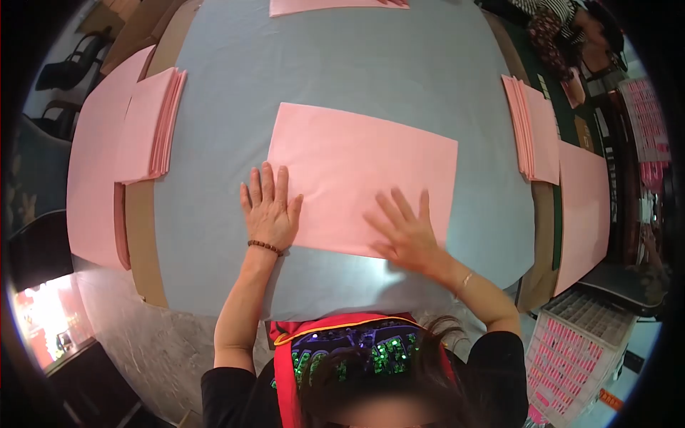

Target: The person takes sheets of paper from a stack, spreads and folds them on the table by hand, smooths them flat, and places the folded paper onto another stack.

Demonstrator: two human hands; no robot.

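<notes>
A flat pink sheet (349,164), perhaps folded cloth, lies slightly turned on the grey-blue covered table (342,64). My left hand (270,210), with a beaded bracelet at its wrist, rests palm down with fingers spread over the sheet's left edge. Over the lower right part of the same sheet is my right hand (405,230), fingers spread and a little blurred by motion. Neither hand grips anything.
Folded pink stacks stand at the left (148,128) and right (531,132) table edges, with larger pink pieces beyond them. Another pink piece (328,6) and part of a hand show at the far edge. A person (564,36) is at upper right. A white crate (578,349) stands lower right.
</notes>
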